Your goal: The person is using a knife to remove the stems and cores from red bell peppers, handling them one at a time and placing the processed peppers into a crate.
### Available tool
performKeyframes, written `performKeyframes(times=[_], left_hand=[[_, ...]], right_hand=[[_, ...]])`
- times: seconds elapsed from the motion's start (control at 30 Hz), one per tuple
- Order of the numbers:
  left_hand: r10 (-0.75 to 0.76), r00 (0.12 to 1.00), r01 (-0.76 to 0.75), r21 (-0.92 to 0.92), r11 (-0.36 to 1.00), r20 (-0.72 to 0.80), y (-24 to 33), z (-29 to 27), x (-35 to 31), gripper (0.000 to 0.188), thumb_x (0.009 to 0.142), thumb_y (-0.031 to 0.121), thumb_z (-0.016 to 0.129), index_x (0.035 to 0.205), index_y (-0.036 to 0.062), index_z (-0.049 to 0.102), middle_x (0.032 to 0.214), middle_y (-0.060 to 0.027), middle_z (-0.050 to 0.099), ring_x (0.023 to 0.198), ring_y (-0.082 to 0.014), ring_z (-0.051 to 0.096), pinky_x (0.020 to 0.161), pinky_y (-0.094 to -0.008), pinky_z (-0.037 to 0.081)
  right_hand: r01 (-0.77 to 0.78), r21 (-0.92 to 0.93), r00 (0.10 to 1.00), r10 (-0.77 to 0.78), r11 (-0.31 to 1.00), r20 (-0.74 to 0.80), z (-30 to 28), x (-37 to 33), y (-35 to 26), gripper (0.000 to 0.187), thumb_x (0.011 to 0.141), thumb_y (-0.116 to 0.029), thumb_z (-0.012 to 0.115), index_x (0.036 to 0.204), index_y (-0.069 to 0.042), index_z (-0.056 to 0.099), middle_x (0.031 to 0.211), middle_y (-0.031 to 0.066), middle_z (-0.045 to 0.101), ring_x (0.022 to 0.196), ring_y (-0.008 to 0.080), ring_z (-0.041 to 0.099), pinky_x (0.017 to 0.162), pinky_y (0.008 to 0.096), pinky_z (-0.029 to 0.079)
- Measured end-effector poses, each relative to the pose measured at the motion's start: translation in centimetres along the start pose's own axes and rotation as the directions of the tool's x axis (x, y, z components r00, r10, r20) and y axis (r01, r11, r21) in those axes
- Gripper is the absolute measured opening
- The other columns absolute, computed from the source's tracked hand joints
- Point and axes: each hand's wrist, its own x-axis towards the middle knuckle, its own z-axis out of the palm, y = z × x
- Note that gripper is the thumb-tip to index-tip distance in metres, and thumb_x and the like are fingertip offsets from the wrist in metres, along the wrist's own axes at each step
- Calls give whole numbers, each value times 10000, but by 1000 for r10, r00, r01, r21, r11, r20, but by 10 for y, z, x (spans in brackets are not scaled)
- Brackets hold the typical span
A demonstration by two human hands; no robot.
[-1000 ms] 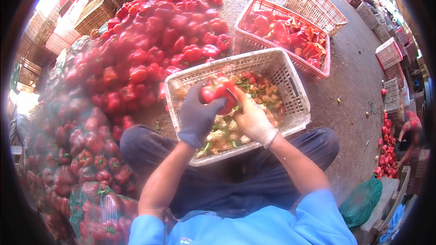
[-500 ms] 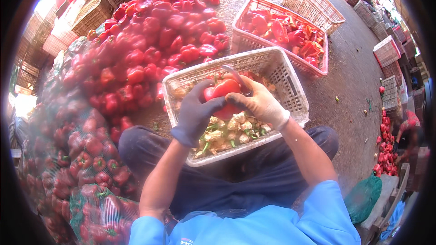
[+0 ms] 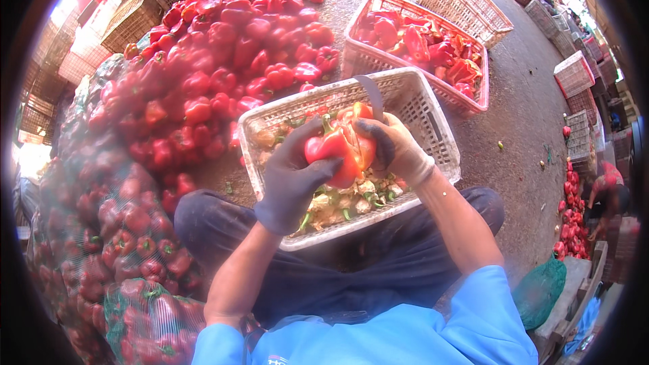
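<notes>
taking the red pepper [image 3: 336,155] as the middle of the clock, it was held above the white crate [image 3: 433,118], split partway open, its pale orange inside showing toward the right half. the left hand [image 3: 289,170], in a dark glove, sat at eight o'clock and was clamped round the pepper's left half, thumb lying across the near side. the right hand [image 3: 404,152], in a pale glove with dark fingertips, sat at three o'clock and was closed against the other half; how its hidden fingers lay could not be told. a curved grey blade [image 3: 376,94] rose at one o'clock from behind the right fingers, its lower end out of sight. between five and six o'clock, pale cores [image 3: 346,203] with green stems lay in the white crate

at ten o'clock a big heap of peppers [image 3: 216,78] spread over the ground. at one o'clock stood a pink crate [image 3: 375,59] of opened pepper pieces [image 3: 419,44], with a tan crate [image 3: 466,7] just beyond it. net bags [image 3: 138,233] full of peppers leaned at eight o'clock. a green net sack [image 3: 539,294] lay at four o'clock, and well apart at three o'clock another person [image 3: 612,182] bent near more peppers [image 3: 572,220]
</notes>
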Motion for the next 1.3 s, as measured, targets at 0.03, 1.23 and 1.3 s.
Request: performKeyframes(times=[0.03, 1.23, 1.3], left_hand=[[45, 999, -46, 48, 998, 8, -6, -1, -2, 648, 909, 36, 869, 1504, -44, 628, 1344, -119, 731, 1246, -187, 702, 1086, -368, 585], [475, 878, -280, 865, 417, 55, -39, 7, 39, 824, 821, 167, 965, 1537, -30, 608, 1246, -256, 776, 1117, -390, 791, 973, -447, 631], [497, 861, -328, 866, 378, 108, -42, 7, 38, 785, 817, 190, 970, 1501, -21, 647, 1194, -246, 783, 1090, -415, 786, 941, -466, 634]], right_hand=[[9, 15, 1000, -9, 1000, 12, 6, -2, -1, 328, 1061, -331, 765, 1223, -55, 691, 871, 24, 703, 679, 101, 653, 565, 246, 494], [-66, -652, 966, 211, 755, 146, 5, 33, -50, 560, 1015, -561, 811, 1298, -78, 798, 1021, 32, 787, 976, 154, 709, 916, 360, 561], [-112, -614, 968, 226, 781, 111, 7, 32, -40, 373, 1027, -372, 843, 1257, -82, 796, 863, -60, 676, 679, 23, 549, 587, 239, 426]])
